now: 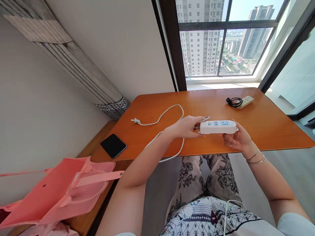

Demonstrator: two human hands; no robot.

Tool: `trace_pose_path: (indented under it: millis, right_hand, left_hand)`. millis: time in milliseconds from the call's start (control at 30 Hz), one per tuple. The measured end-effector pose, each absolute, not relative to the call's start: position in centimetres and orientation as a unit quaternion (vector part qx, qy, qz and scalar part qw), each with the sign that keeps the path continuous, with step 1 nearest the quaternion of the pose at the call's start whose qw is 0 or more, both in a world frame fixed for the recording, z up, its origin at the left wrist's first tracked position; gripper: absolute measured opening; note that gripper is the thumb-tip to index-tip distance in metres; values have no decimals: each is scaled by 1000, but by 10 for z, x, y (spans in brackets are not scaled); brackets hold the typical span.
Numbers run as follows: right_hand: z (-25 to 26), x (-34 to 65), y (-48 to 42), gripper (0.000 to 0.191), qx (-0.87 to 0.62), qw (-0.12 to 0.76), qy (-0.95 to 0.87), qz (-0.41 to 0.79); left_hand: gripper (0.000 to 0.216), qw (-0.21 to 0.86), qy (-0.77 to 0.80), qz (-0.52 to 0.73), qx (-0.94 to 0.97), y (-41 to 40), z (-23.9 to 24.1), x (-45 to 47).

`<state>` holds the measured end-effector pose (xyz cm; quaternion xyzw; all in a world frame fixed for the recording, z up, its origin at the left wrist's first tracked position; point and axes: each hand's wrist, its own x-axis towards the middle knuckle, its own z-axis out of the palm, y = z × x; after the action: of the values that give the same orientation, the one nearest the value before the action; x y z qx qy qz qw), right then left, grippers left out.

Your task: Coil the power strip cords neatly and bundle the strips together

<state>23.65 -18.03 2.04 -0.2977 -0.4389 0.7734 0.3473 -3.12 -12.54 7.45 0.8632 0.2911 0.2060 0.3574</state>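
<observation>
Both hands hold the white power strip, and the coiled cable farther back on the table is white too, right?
Not quite: the head view shows the coiled cable is black. The left hand and right hand do hold the white power strip.

Single head-worn view, facing forward and down, close above desk, window beyond.
</observation>
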Motion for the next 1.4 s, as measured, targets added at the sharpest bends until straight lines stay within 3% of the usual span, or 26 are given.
trace_pose_path:
  millis: [133,233,300,467,700,900,1000,1133,1400]
  right_hand:
    - [28,226,-170,80,-311,455,-476,686]
    - [24,213,-158,62,-352,596,-477,542]
    - [20,205,-152,56,-369,634,-487,474]
    - [22,191,-156,65,-327,552,-553,532]
    - [26,180,-152,65,-348,544,-485,590]
    - [22,178,-148,74,-376,527,-444,620]
    - [19,174,-150,65,-379,504,-442,638]
    - [15,168,-151,54,-381,551,-446,594]
    - [16,178,-142,53,-402,670,-392,486]
  left_hand:
    - [59,437,309,299,790,-122,60,-21]
    - [70,559,287,319,709,-124,54,-15]
    - [76,628,271,298,666,-129,54,-11]
    - [74,687,306,290,592,-140,51,-2]
    - [69,732,322,228,555,-133,40,-1]
    - [80,760,310,136,555,-132,38,-3]
    - [83,748,333,145,556,-131,31,0]
    - [70,757,310,203,538,-131,22,2]
    - [51,738,317,249,541,-135,12,-14]
